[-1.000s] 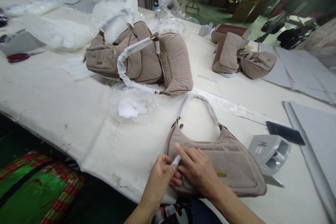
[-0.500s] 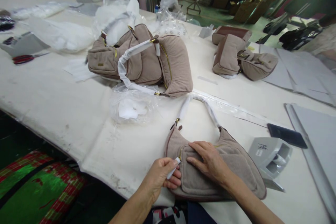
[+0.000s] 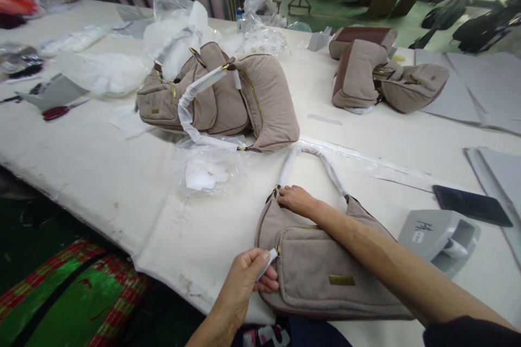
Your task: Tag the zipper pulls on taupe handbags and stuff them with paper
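Observation:
A taupe corduroy handbag (image 3: 309, 265) lies flat at the table's front edge, its white-wrapped strap (image 3: 325, 165) looped away from me. My left hand (image 3: 254, 271) is closed, pinching the white-wrapped zipper pull (image 3: 268, 261) at the left end of the front pocket. Reaching across the bag, my right hand (image 3: 296, 199) has its fingers curled at the top left corner, by the gold strap ring. What those fingers hold there is hidden. A small gold plate (image 3: 342, 280) shows on the pocket.
Several similar bags (image 3: 268, 103) are piled beyond, with more bags (image 3: 358, 76) at the back right. A grey tape dispenser (image 3: 437, 236) and a dark phone-like slab (image 3: 472, 205) sit to the right. Red-handled scissors (image 3: 56, 113) and plastic wrapping (image 3: 203, 168) lie leftward.
My right hand has left the front pocket and moved up to the bag's top left corner, uncovering the gold plate. My left hand keeps its pinch on the zipper pull.

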A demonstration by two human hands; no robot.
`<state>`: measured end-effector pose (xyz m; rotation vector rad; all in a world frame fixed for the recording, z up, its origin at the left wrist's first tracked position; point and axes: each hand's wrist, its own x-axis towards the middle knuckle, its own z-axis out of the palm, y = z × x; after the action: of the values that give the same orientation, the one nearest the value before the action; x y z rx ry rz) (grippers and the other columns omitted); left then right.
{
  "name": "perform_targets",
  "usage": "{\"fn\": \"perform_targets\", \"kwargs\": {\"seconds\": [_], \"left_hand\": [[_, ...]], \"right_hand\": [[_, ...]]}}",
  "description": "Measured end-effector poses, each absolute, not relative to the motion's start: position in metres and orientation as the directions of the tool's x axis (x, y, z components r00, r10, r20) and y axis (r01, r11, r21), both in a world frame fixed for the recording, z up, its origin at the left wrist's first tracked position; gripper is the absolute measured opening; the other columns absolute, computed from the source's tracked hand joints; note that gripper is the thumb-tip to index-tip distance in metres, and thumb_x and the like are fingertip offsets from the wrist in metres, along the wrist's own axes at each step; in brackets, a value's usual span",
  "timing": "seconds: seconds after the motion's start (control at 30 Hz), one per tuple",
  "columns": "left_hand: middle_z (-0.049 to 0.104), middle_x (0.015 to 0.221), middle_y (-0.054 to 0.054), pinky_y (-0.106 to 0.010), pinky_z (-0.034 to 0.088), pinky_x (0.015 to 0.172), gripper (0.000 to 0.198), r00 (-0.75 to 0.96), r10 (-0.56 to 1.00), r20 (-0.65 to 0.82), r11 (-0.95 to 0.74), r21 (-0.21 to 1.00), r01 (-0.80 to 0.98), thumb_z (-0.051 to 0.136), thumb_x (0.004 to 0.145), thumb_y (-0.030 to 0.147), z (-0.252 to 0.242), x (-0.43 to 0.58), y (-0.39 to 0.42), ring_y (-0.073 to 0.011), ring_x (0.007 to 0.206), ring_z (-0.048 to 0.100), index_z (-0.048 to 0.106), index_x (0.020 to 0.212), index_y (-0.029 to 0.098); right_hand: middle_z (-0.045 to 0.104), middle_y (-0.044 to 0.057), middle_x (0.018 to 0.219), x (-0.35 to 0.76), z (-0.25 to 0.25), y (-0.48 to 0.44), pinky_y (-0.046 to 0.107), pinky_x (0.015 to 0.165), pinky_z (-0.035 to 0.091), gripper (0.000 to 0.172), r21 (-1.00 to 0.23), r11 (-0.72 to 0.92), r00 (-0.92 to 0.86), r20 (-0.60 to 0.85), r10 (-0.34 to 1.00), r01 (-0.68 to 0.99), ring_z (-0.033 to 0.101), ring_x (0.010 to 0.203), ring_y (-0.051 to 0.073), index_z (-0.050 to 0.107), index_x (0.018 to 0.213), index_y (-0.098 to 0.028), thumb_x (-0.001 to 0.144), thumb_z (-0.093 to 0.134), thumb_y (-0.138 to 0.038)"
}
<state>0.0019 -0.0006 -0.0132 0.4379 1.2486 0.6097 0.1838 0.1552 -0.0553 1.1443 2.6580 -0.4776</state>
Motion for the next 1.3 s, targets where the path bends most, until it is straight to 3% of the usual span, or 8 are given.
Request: {"fn": "perform_targets", "kwargs": {"seconds": [0.23, 0.4, 0.53, 0.7, 0.8, 1.0, 1.2, 1.3], "left_hand": [[0.065, 0.071, -0.005, -0.024, 0.046, 0.053, 0.045, 0.185, 0.658, -0.73, 0.747, 0.604, -0.278, 0.049, 0.078, 0.054, -0.009, 0.003, 0.0, -0.0132, 0.053, 0.061, 0.06, 0.094, 0.013], [0.065, 0.068, -0.003, -0.02, 0.043, 0.053, 0.033, 0.239, 0.686, -0.687, 0.724, 0.677, -0.13, 0.064, 0.07, 0.043, -0.01, 0.004, 0.004, -0.0112, 0.053, 0.059, 0.063, 0.083, 0.013], [0.066, 0.072, -0.002, -0.022, 0.045, 0.064, 0.029, 0.254, 0.796, -0.549, 0.574, 0.819, -0.028, 0.063, 0.073, 0.041, -0.003, 0.004, 0.008, -0.0134, 0.063, 0.06, 0.066, 0.085, 0.015], [0.067, 0.071, 0.0, -0.023, 0.044, 0.073, 0.027, 0.225, 0.872, -0.435, 0.425, 0.9, 0.095, 0.065, 0.071, 0.042, -0.012, -0.018, 0.018, -0.017, 0.073, 0.059, 0.067, 0.086, 0.019], [0.067, 0.073, 0.0, -0.027, 0.045, 0.077, 0.032, 0.238, 0.838, -0.491, 0.492, 0.869, 0.056, 0.067, 0.069, 0.043, -0.034, -0.037, 0.022, -0.0194, 0.075, 0.061, 0.067, 0.089, 0.019], [0.067, 0.077, -0.003, -0.029, 0.049, 0.076, 0.031, 0.228, 0.816, -0.531, 0.573, 0.797, -0.191, 0.072, 0.065, 0.039, -0.051, -0.055, 0.005, -0.0172, 0.074, 0.062, 0.067, 0.085, 0.015], [0.065, 0.07, -0.005, -0.03, 0.05, 0.07, 0.035, 0.2, 0.832, -0.518, 0.555, 0.776, -0.3, 0.073, 0.063, 0.039, -0.057, -0.057, -0.002, -0.0169, 0.068, 0.061, 0.066, 0.082, 0.011], [0.068, 0.084, -0.008, -0.03, 0.048, 0.076, 0.041, 0.023, 0.863, -0.504, 0.496, 0.838, -0.226, 0.073, 0.062, 0.041, -0.047, -0.062, -0.002, -0.0206, 0.081, 0.063, 0.065, 0.09, 0.012]], "right_hand": [[0.066, 0.008, 0.082, 0.202, -0.039, 0.139, 0.024, 0.062, 0.037, 0.024, -0.152, 0.597, -0.615, -0.26, 0.745, 0.788, 0.061, 0.076, 0.017, 0.06, 0.085, -0.016, 0.091, 0.043, -0.031], [0.066, 0.006, 0.082, 0.207, -0.011, 0.126, 0.023, 0.06, 0.034, 0.025, -0.142, 0.484, -0.502, -0.152, 0.851, 0.863, 0.06, 0.077, 0.016, 0.058, 0.085, -0.017, 0.093, 0.039, -0.032], [0.066, 0.006, 0.083, 0.215, 0.032, 0.123, 0.023, 0.063, 0.035, 0.024, -0.14, 0.372, -0.379, -0.029, 0.925, 0.918, 0.059, 0.075, 0.015, 0.057, 0.088, -0.016, 0.093, 0.039, -0.031], [0.064, 0.003, 0.077, 0.212, 0.08, 0.108, 0.021, 0.064, 0.038, 0.018, -0.338, 0.333, -0.25, 0.267, 0.931, 0.88, 0.056, 0.068, 0.013, 0.059, 0.082, -0.017, 0.089, 0.046, -0.028], [0.064, 0.001, 0.076, 0.202, 0.082, 0.094, 0.02, 0.064, 0.039, 0.018, -0.468, 0.338, -0.195, 0.327, 0.925, 0.816, 0.056, 0.068, 0.011, 0.059, 0.082, -0.018, 0.089, 0.046, -0.029], [0.06, -0.001, 0.063, 0.181, 0.067, 0.067, 0.019, 0.056, 0.041, 0.02, -0.749, 0.231, -0.052, 0.255, 0.966, 0.622, 0.055, 0.057, 0.01, 0.06, 0.079, -0.018, 0.088, 0.046, -0.03], [0.057, -0.002, 0.057, 0.177, 0.07, 0.07, 0.021, 0.054, 0.042, 0.022, -0.798, 0.191, -0.037, 0.208, 0.978, 0.572, 0.053, 0.051, 0.011, 0.061, 0.081, -0.017, 0.085, 0.048, -0.035], [0.057, -0.001, 0.059, 0.175, 0.075, 0.066, 0.022, 0.054, 0.044, 0.023, -0.857, 0.169, -0.044, 0.169, 0.985, 0.486, 0.054, 0.053, 0.011, 0.062, 0.082, -0.016, 0.083, 0.051, -0.037]]}}
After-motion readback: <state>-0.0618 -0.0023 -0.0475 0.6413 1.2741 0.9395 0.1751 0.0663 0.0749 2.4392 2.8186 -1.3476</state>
